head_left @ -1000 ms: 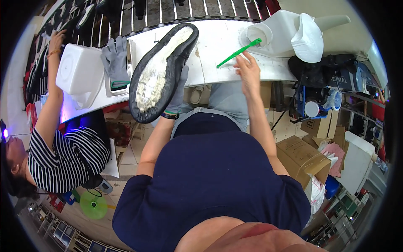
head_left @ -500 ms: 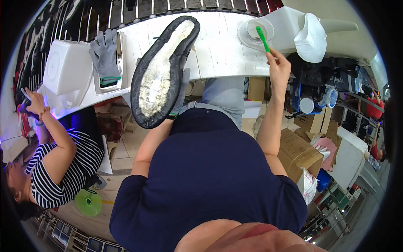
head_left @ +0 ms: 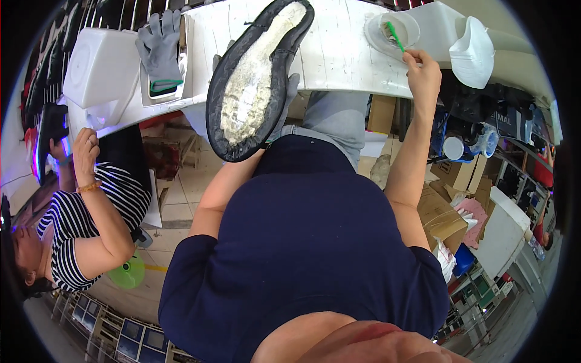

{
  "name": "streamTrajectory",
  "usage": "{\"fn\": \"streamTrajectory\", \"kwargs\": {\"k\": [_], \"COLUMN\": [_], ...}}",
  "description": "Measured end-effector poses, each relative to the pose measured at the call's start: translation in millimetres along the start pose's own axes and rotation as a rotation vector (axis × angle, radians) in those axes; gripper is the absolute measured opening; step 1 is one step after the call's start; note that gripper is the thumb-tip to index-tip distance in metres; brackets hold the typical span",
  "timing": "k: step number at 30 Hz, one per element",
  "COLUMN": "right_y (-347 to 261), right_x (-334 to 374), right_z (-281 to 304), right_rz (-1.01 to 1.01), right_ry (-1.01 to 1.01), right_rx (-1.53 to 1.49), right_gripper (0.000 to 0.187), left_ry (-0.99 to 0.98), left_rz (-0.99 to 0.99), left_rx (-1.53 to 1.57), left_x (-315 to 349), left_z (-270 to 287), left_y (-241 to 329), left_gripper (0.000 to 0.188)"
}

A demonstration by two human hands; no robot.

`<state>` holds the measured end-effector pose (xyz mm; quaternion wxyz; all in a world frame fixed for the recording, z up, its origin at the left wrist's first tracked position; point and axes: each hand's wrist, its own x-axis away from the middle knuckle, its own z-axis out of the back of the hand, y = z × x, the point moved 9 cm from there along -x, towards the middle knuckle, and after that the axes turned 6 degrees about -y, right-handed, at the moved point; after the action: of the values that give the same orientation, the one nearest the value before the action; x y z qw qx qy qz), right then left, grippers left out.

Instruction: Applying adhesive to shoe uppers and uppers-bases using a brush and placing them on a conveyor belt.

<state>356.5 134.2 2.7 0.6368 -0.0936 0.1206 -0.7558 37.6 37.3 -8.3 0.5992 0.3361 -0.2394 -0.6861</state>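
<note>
The black rubber shoe sole (head_left: 257, 78), its pale inner face turned up, is being held tilted over the near edge of the white worktable (head_left: 339, 54) by the gloved left hand (head_left: 289, 91), closed behind it. Farther right, a green-handled brush (head_left: 395, 35) is being pinched by the right hand (head_left: 422, 72) and dipped into a clear shallow dish (head_left: 390, 29). Judged from here, an overloaded brush could be dripping across the table, or the sole slipping sideways.

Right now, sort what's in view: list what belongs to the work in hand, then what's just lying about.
In use:
- shoe sole, held up by the gloved left hand
- green brush, in the right hand
- round dish the brush dips into
- white bench

Lying about:
- grey gloves
- white tub
- cardboard boxes
</note>
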Motion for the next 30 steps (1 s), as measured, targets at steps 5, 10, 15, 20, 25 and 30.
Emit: {"fn": "streamTrajectory", "kwargs": {"k": [5, 10, 15, 20, 25, 30], "right_y": [17, -34, -120, -162, -154, -130], "right_x": [8, 12, 63, 101, 95, 75], "right_z": [-17, -10, 11, 21, 17, 0], "right_rz": [-0.078, -0.015, 0.236, 0.438, 0.426, 0.258], "right_ry": [0.051, -0.141, -0.473, -0.527, -0.387, -0.326], "right_rx": [-0.807, -1.342, -1.106, -0.985, -0.891, -0.874], "right_gripper": [0.021, 0.018, 0.015, 0.017, 0.016, 0.009], "left_ry": [0.129, 0.35, 0.458, 0.497, 0.526, 0.524], "left_rz": [-0.057, -0.232, -0.344, -0.384, -0.392, -0.385], "left_rx": [-0.001, 0.182, 0.211, 0.221, 0.223, 0.232], "left_x": [-1, 3, 5, 7, 9, 10], "left_z": [5, 1, -6, -6, -7, -9], "left_y": [3, 10, 11, 12, 11, 11], "left_gripper": [0.06, 0.064, 0.07, 0.076, 0.083, 0.077]}}
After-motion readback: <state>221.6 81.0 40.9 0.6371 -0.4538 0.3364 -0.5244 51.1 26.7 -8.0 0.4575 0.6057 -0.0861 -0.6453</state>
